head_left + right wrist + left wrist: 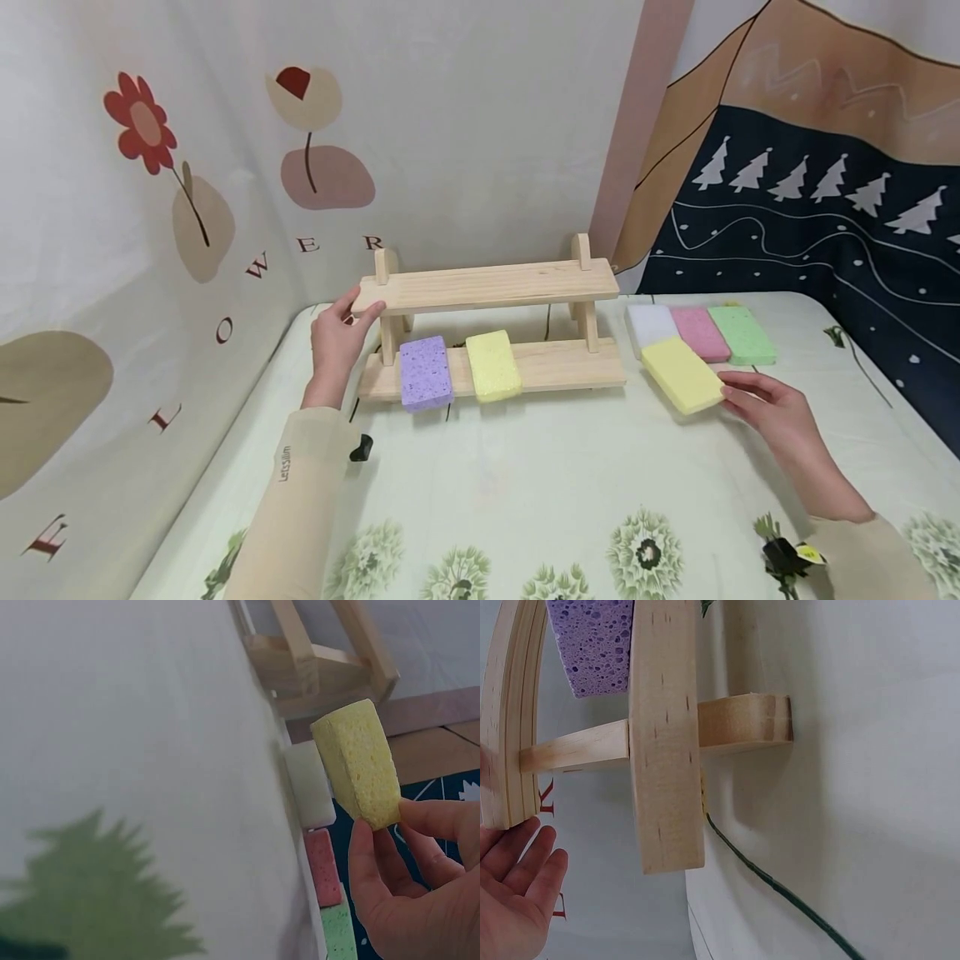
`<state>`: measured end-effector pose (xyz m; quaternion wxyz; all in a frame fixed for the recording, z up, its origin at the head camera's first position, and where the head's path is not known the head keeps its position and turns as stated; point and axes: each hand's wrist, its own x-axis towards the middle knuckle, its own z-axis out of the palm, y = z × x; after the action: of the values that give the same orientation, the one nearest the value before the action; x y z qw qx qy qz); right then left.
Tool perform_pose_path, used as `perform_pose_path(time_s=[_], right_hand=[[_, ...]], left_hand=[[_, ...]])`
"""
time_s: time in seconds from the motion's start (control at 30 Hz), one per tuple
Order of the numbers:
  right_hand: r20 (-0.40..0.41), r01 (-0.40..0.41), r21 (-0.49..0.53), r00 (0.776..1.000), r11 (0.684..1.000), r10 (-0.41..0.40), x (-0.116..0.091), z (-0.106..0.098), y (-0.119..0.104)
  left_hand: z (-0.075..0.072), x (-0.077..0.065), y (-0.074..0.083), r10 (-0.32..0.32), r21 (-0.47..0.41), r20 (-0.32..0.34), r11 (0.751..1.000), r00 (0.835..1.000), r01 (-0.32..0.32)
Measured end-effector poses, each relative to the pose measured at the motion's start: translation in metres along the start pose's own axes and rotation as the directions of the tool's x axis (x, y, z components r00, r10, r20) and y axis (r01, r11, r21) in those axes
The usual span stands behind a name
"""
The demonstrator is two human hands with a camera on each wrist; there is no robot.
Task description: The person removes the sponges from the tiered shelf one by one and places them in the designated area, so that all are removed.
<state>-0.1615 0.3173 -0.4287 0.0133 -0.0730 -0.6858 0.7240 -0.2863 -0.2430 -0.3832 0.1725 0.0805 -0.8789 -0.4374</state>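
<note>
A two-tier wooden rack point(487, 286) stands toward the back. My left hand point(335, 340) grips the left end of its upper board, thumb on top. In the left wrist view the fingers point(531, 862) reach that board's end. On the lower board lie a purple sponge point(426, 373) and a pale yellow sponge point(493, 367), side by side, jutting past the front edge. My right hand point(776, 421) pinches another yellow sponge point(681, 377) by one corner, thumb and fingertips on it. That sponge tilts in the air in the right wrist view, to the right of the rack.
White point(649, 327), pink point(701, 333) and green point(742, 335) sponges lie in a row at the back right, just behind the held one. A patterned cloth point(510, 467) covers the table. Printed curtains point(480, 125) hang behind and at the left.
</note>
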Motion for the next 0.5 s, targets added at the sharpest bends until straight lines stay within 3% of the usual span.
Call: perform_pose_path(time_s=[0.23,0.5], right_hand=[[0.008,-0.027,-0.056,1.0,0.998,0.028,0.003,-0.007,0.008],[0.011,-0.039,-0.204,0.999,0.978,0.042,0.005,-0.01,0.011]], left_hand=[[-0.001,0.0,0.0,-0.013,-0.016,0.0,1.0,1.0,0.013],[-0.001,0.0,0.002,-0.016,-0.022,0.0,1.0,1.0,0.016]])
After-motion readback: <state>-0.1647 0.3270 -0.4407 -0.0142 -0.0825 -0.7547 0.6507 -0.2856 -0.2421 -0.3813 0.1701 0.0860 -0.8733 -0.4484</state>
